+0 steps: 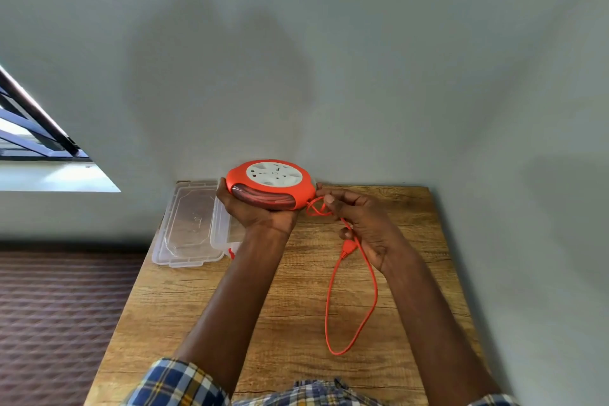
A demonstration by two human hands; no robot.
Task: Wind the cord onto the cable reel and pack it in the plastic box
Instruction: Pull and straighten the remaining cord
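Note:
The orange cable reel [273,184] with its white socket face up is held above the far end of the wooden table [296,323]. My left hand [260,214] cups it from below and the left. My right hand [362,224] pinches the orange cord [333,323] just beside the reel's right edge, where the cord makes a small twist. A long loop of cord hangs down onto the table, and its orange plug [347,249] lies under my right palm. Most of the cord sits coiled inside the reel.
The clear plastic box [189,227] lies open at the table's far left corner, its lid beside it and a red latch [231,253] showing. A grey wall stands right behind the table. A window is at the left, with patterned floor below.

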